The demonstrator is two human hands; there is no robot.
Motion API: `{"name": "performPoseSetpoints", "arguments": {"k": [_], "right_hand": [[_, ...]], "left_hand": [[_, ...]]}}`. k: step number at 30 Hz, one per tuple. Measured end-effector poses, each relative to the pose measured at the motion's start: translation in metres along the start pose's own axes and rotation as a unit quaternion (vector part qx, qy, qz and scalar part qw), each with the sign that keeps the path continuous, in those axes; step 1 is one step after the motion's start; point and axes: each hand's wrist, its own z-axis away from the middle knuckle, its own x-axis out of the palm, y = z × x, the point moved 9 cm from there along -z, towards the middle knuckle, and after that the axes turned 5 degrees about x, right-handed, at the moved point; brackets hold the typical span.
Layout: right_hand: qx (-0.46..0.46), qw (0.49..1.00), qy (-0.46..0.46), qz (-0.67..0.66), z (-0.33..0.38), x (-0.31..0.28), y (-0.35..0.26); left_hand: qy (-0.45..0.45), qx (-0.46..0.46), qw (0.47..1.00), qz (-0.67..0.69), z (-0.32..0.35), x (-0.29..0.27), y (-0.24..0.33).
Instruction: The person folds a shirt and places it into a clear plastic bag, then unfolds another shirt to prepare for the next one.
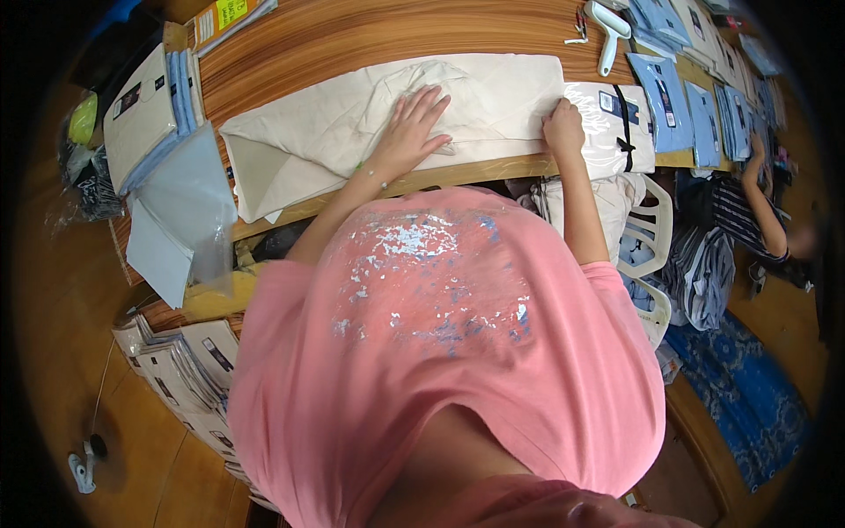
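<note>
A long cream garment point(502, 97), folded lengthwise, lies across the table in front of me; its left end fans open and shows a darker beige inside. My left hand point(414, 128) rests flat on its middle with the fingers spread, over a rumpled patch of cloth. At the garment's right end, my right hand point(563, 129) is closed, its fingers pinching the cloth edge. Just right of that hand lies a wrapped, folded cream garment point(603, 128) with a printed tag and a black strap tied around it.
A white lint roller point(609, 35) lies at the table's far right, before packed blue garments point(664, 101). Stacked packages point(145, 101) and clear plastic sleeves point(189, 189) stand at the left. A white plastic chair point(650, 224) holds clothes. Another person's arm point(764, 198) shows far right.
</note>
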Motion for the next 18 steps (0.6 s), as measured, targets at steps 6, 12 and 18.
{"name": "performPoseSetpoints", "arguments": {"k": [6,12,18], "right_hand": [[0.001,0.998,0.050,-0.028,-0.007,0.002,0.003],[0.084,0.981,0.023,-0.176,-0.057,-0.022,0.008],[0.064,0.983,-0.001,-0.173,-0.103,-0.035,0.004]], "left_hand": [[-0.023,-0.019,0.998,-0.064,0.000,0.033,-0.014],[-0.033,-0.021,0.997,-0.061,-0.002,0.034,-0.017],[-0.026,-0.023,0.998,-0.060,0.000,0.029,-0.012]]}}
